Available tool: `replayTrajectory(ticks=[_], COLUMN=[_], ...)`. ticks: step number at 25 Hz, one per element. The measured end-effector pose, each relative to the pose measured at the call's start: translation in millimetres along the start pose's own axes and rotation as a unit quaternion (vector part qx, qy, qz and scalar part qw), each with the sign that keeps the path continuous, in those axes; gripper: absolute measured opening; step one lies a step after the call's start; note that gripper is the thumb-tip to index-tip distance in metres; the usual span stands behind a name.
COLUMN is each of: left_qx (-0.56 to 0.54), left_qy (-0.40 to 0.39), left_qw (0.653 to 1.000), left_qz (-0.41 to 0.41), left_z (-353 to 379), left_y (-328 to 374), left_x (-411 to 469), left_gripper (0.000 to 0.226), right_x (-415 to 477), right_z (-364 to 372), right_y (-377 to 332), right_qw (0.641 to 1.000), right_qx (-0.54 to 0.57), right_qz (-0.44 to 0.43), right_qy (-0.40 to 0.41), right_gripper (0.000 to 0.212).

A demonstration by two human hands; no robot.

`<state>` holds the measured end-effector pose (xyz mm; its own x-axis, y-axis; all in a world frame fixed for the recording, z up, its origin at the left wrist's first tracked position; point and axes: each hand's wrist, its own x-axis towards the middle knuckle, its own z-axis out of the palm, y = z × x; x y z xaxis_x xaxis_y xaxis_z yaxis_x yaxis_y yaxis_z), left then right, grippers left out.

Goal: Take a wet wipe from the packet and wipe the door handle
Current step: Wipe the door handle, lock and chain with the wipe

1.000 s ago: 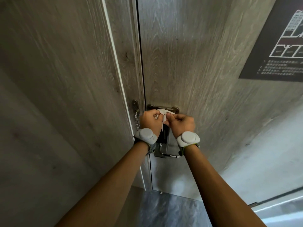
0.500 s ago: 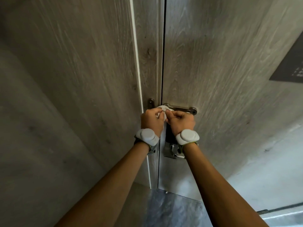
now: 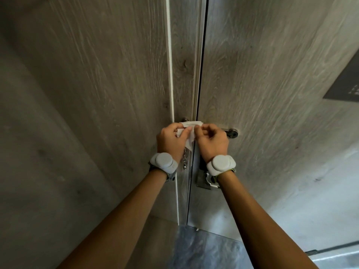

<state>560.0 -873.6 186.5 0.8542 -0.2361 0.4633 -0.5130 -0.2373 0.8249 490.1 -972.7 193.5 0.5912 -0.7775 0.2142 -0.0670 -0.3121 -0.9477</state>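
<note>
Wider apart now, fingers (image 3: 184, 130) of left hand (image 3: 171, 141) and right hand (image 3: 212, 143) pinch the wet wipe (image 3: 191, 124) (door handle (image 3: 231, 132) just behind)

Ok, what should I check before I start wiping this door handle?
1. Hold on the wet wipe: ok, the left hand and the right hand both pinch it.
2. Wipe spread open: not ok, it is bunched between the hands.
3. Reach to the door handle: ok, its end shows just beyond the right hand.
4. Wipe touching the handle: cannot tell, the hands hide it.
</note>
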Motion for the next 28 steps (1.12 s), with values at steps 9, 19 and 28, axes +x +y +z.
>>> replayTrajectory(ticks=[9,19,28], left_qx=[0.004,-0.007,0.015], left_qy=[-0.001,-0.035,-0.085], left_qw=[1.0,0.999,0.996], left_qz=[0.013,-0.001,-0.005], left_z=[-17,-13,-17], left_y=[8,-12,-39], left_x=[32,23,5], left_gripper=[0.014,0.012,0.016], right_x=[10,2,-8], right_z=[22,23,16], right_y=[-21,-2,11], right_qw=[0.997,0.998,0.995], right_qx=[-0.025,-0.049,-0.088], right_qz=[-0.068,-0.038,0.004], right_qy=[0.009,0.009,-0.035], right_gripper=[0.015,0.016,0.017])
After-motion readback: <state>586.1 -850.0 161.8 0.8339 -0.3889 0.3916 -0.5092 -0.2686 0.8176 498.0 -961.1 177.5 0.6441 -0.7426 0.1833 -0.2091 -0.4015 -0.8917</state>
